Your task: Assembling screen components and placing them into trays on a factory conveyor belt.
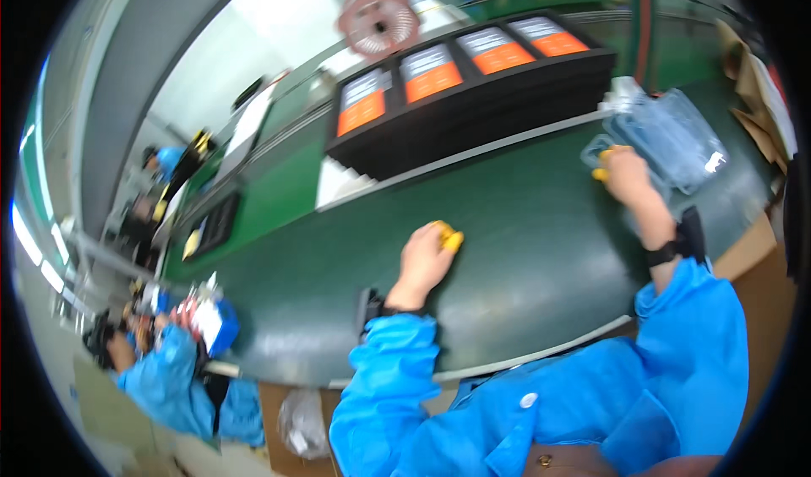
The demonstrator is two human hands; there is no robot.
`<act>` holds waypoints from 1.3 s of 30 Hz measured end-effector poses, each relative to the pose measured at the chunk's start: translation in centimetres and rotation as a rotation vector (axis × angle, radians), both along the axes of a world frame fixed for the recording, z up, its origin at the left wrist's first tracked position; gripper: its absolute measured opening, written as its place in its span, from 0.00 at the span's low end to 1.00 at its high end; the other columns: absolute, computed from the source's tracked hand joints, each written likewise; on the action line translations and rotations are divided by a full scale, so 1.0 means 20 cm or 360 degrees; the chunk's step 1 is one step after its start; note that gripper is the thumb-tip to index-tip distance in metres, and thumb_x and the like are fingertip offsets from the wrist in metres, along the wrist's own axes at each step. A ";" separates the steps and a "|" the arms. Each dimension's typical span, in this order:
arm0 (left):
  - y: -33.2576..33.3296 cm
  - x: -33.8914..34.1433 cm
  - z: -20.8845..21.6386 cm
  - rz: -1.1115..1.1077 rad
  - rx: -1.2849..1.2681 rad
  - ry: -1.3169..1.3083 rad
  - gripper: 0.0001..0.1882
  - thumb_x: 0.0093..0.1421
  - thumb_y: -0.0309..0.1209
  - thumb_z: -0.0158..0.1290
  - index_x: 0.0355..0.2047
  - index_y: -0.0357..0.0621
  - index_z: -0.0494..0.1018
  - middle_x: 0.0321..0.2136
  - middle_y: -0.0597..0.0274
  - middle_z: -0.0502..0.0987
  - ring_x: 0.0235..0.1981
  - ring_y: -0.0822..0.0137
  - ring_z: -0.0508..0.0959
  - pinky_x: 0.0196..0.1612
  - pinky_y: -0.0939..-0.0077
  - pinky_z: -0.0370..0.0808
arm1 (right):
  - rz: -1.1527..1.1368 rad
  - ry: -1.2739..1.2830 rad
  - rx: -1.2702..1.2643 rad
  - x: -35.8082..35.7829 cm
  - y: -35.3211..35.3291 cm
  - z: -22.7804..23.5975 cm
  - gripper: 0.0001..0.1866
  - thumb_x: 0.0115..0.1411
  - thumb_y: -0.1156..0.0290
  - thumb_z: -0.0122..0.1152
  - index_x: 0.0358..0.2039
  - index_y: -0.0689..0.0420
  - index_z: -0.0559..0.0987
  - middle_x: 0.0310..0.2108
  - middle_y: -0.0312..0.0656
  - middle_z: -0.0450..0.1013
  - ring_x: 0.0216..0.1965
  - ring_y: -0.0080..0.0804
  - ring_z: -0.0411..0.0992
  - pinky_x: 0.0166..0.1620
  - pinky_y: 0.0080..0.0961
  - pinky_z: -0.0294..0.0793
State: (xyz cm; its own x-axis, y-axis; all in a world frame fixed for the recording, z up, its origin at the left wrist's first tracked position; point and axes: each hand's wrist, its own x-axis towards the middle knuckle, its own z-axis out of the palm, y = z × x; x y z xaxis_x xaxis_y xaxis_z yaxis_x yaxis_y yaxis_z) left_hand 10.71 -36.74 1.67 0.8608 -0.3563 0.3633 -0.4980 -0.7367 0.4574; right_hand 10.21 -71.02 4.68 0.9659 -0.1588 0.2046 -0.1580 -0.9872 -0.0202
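Observation:
Yellow covers sit on the fingertips of both hands. My left hand (422, 259) is over the middle of the green work surface (524, 223), fingers curled together; whatever they may hold is too small or hidden to make out. Farther right, my right hand (627, 175) reaches to the near-left side of a pile of clear plastic trays (676, 139). Its thumb and finger close on the edge of a clear plastic piece (593, 150) there. Blur softens the fingertips. Both wrists carry black bands, below bright blue sleeves.
A long black rack (473, 130) holding several orange-and-white panels stands along the far side. Behind it is a pink fan (378, 22). A black tray (213, 226) lies far left. Nearer left, a co-worker's blue sleeve (169, 367) is beside a blue bin (221, 327). Cardboard (748, 253) borders the right.

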 end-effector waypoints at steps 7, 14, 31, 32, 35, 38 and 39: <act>0.01 -0.01 -0.02 0.0088 0.0034 0.0112 0.10 0.49 0.32 0.50 0.24 0.36 0.67 0.25 0.53 0.69 0.30 0.55 0.69 0.33 0.67 0.66 | 0.1178 -0.0464 0.0850 -0.09 0.16 0.16 0.09 0.46 0.73 0.56 0.25 0.62 0.67 0.25 0.44 0.64 0.28 0.39 0.63 0.32 0.28 0.64; 0.01 0.00 0.00 0.0068 -0.0015 0.0141 0.10 0.49 0.32 0.50 0.25 0.36 0.67 0.26 0.54 0.69 0.31 0.55 0.69 0.33 0.68 0.66 | 0.1538 0.0376 0.2331 -0.11 0.31 0.09 0.19 0.59 0.56 0.39 0.24 0.59 0.67 0.23 0.34 0.61 0.25 0.25 0.60 0.31 0.20 0.62; 0.53 0.26 -0.06 0.1145 -0.0895 0.0126 0.10 0.51 0.29 0.45 0.27 0.32 0.63 0.26 0.46 0.69 0.28 0.51 0.70 0.31 0.65 0.66 | 0.1497 -0.0342 0.0260 -0.16 0.53 -0.11 0.08 0.44 0.74 0.55 0.28 0.61 0.74 0.23 0.44 0.64 0.28 0.39 0.63 0.33 0.28 0.65; 0.75 0.34 -0.13 0.1250 -0.0751 -0.0008 0.11 0.49 0.30 0.45 0.27 0.32 0.65 0.28 0.43 0.69 0.30 0.48 0.70 0.33 0.62 0.67 | 0.1527 -0.0339 0.0237 -0.16 0.54 -0.11 0.08 0.44 0.74 0.55 0.28 0.61 0.74 0.23 0.44 0.64 0.28 0.39 0.63 0.33 0.28 0.65; 1.08 0.34 -0.04 0.1609 0.0330 -0.0281 0.19 0.47 0.40 0.50 0.30 0.34 0.68 0.32 0.45 0.68 0.35 0.50 0.68 0.36 0.62 0.68 | 0.1455 -0.0382 0.0197 -0.18 0.53 -0.12 0.08 0.44 0.75 0.55 0.27 0.61 0.74 0.23 0.44 0.64 0.28 0.39 0.63 0.32 0.29 0.65; 1.33 0.28 -0.07 0.2340 0.0413 -0.0220 0.26 0.47 0.45 0.50 0.38 0.35 0.65 0.39 0.47 0.65 0.43 0.51 0.63 0.45 0.59 0.63 | 0.1472 -0.0366 0.0302 -0.14 0.55 -0.13 0.08 0.43 0.77 0.56 0.27 0.61 0.73 0.23 0.44 0.64 0.26 0.41 0.63 0.30 0.31 0.65; 1.43 0.27 -0.11 0.2201 0.0452 -0.0368 0.27 0.47 0.45 0.50 0.41 0.35 0.63 0.42 0.45 0.62 0.46 0.50 0.61 0.47 0.60 0.61 | 0.1508 -0.0334 0.0287 -0.12 0.56 -0.13 0.08 0.43 0.77 0.56 0.27 0.61 0.73 0.23 0.44 0.64 0.26 0.41 0.63 0.30 0.31 0.65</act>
State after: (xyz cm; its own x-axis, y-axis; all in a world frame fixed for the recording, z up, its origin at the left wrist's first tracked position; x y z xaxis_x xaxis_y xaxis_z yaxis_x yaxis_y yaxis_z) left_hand 16.18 -8.21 -0.52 0.5020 0.6223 0.6007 0.6414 -0.7337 0.2240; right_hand 7.86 -59.77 2.03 0.6564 0.6161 0.4353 0.7205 -0.6830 -0.1200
